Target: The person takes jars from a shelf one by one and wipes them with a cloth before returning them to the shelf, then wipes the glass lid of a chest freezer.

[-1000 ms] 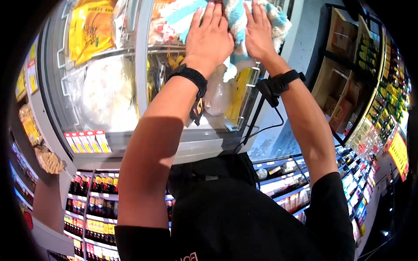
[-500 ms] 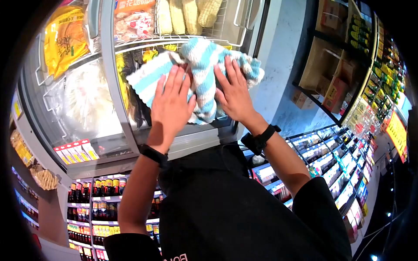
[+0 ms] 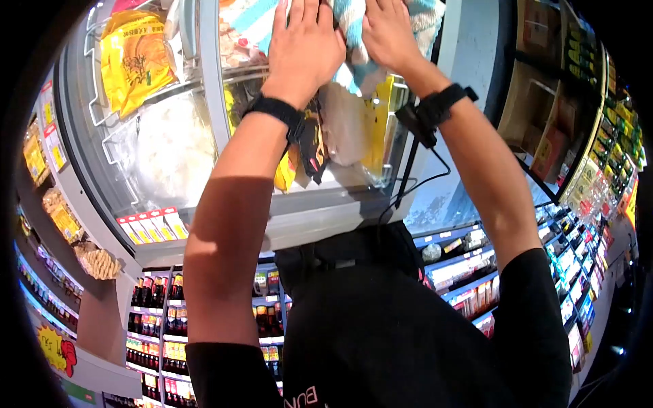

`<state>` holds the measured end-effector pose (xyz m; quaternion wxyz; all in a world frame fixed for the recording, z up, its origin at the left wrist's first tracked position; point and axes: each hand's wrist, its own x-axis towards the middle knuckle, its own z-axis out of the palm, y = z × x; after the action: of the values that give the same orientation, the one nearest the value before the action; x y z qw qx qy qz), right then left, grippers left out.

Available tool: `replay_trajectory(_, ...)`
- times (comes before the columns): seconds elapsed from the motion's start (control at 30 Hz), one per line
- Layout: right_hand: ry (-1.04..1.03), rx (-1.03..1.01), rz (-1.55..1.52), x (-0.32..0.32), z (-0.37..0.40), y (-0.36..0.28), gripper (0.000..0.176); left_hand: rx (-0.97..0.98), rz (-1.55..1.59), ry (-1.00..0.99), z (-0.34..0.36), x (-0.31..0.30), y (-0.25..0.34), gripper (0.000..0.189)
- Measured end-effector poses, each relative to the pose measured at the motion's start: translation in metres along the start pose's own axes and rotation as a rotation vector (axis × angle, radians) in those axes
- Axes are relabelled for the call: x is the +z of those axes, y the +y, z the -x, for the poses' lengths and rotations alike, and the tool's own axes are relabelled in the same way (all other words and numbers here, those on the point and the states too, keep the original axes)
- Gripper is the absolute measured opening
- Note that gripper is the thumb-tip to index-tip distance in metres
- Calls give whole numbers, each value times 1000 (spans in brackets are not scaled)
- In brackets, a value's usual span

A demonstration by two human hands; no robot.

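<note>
A blue-and-white striped towel (image 3: 352, 22) lies bunched on the glass top of a freezer (image 3: 313, 223), at the upper edge of the view. My left hand (image 3: 307, 53) presses flat on the towel's left part, fingers stretched forward, tips near the edge of the view. Beside it, my right hand (image 3: 390, 35) rests on the towel's right part, its fingers also extended and partly cut off at the top. Both wrists wear black straps. Under the glass are a yellow food package (image 3: 136, 61) and a clear bag of white food (image 3: 171, 143).
Price labels (image 3: 153, 226) line the freezer's near edge. Bottle shelves (image 3: 153, 319) stand below on the left, and stocked shelves (image 3: 469, 272) on the right. Cardboard boxes (image 3: 541, 102) sit on a rack at the right. A black cable (image 3: 425, 178) hangs from my right wrist.
Both hands have pushed the towel forward across the glass, toward the top of the view. Bags under the glass that it covered now show. The camera view has shifted a little.
</note>
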<state>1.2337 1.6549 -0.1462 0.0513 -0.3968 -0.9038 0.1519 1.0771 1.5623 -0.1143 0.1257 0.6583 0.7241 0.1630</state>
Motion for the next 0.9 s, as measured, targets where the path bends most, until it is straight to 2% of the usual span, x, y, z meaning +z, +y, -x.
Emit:
replay_trajectory(0.07,111,-106,-61,-3,49,-17,74,94,-200,62,42,9,11,44)
replay_trajectory(0.2,-224,-3,-210,-28,164,-60,71,66,114,-256,161,-3,40,50)
replay_trajectory(0.27,-386,33,-248,-42,205,-77,70,51,109,-333,204,-9,44,47)
replay_trajectory(0.33,-375,65,-277,-43,213,-80,66,56,130,-383,215,-16,33,49)
replay_trajectory(0.4,-321,-8,-256,-35,190,-64,63,70,54,-414,200,-16,23,49)
replay_trajectory(0.47,-192,-101,-168,-22,151,-44,62,108,13,-343,159,-13,8,49)
replay_trajectory(0.57,0,-236,-192,-13,70,-13,69,177,-112,-81,73,-6,-8,48)
replay_trajectory(0.6,-70,-97,-97,-12,46,-17,65,190,-144,-10,50,-1,-11,48)
replay_trajectory(0.63,-47,-39,-71,-11,23,-18,62,126,-109,-61,29,-6,-8,54)
replay_trajectory(0.67,26,-34,-67,-6,6,-13,61,62,-72,-101,13,-5,-4,61)
replay_trajectory(0.73,80,-12,-33,1,-17,-7,61,47,-91,-43,-7,12,-8,61)
replay_trajectory(0.83,39,-7,-17,2,-20,-1,61,37,-78,20,-17,16,-8,61)
replay_trajectory(0.9,19,68,-60,5,-9,-6,63,46,-38,14,-4,9,-6,60)
